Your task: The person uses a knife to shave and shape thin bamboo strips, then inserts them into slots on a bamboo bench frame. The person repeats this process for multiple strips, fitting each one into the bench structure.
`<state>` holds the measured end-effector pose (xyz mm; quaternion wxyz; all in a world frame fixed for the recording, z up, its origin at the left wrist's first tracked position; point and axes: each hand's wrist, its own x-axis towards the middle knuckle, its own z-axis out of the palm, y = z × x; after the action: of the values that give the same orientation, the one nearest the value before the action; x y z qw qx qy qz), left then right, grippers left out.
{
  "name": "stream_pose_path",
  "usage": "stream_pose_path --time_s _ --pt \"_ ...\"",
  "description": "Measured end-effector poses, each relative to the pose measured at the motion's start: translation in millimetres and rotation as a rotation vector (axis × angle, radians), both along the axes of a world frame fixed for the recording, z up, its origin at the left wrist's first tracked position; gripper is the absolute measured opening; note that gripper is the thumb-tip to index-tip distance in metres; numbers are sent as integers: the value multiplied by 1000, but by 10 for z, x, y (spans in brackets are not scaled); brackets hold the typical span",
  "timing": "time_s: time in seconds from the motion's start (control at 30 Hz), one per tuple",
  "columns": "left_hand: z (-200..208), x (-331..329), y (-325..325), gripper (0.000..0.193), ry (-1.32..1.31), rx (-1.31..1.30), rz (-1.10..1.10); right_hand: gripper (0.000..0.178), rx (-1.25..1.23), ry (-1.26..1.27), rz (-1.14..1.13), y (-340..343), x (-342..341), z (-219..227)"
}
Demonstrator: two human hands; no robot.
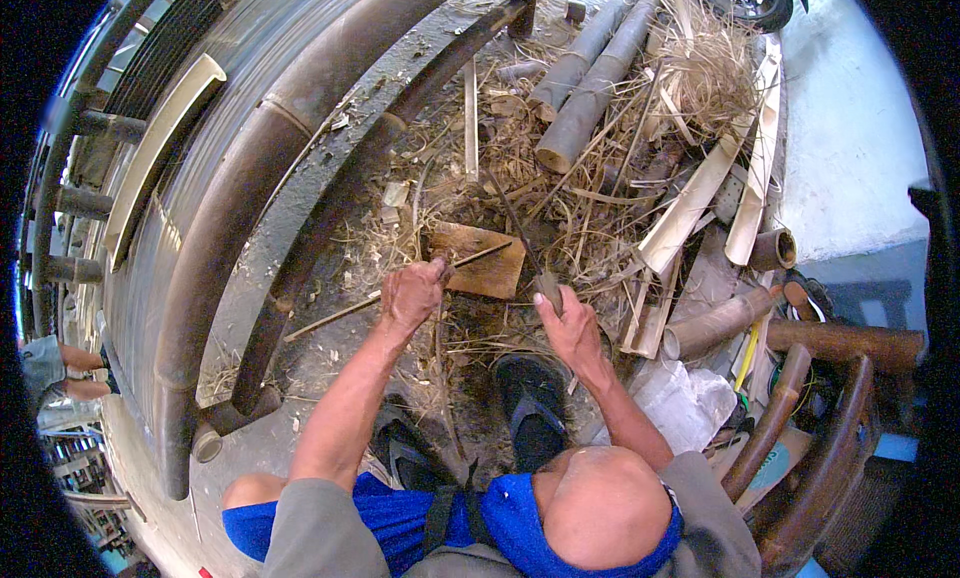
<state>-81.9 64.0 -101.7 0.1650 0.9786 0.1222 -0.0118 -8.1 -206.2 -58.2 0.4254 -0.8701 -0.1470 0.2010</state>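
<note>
My left hand (410,296) is closed around a thin bamboo strip (335,318), which slants up to the right across a brown wooden block (490,276). In my right hand (572,326) is the handle of a long, narrow, dark-bladed knife (515,218). Its blade points away from me, past the block's right edge. The strip's far end lies just left of the blade; whether the two touch I cannot tell. Shavings and splinters lie around the block, which rests on the ground in front of my sandalled feet.
Thick bamboo rails (245,178) curve along the left. Grey bamboo poles (597,103) and a heap of shavings (705,73) lie ahead. Split bamboo pieces (700,203), a clear plastic bag (685,403) and a bamboo frame (825,458) are at the right, near a white wall.
</note>
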Motion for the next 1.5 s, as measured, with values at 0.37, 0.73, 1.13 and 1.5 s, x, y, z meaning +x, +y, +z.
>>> stream_pose_path --time_s 0.37,0.73,1.13,1.5 --pt "74 47 45 25 12 12 -89 41 -101 -311 111 216 90 -278" --pt "12 1 83 27 -14 -119 -94 43 183 -360 -31 209 -6 -60" --pt "7 -95 -6 25 -48 5 -91 51 -104 43 40 67 8 -613" --pt "-46 -37 62 24 71 -120 -70 39 391 -210 -6 161 20 132"
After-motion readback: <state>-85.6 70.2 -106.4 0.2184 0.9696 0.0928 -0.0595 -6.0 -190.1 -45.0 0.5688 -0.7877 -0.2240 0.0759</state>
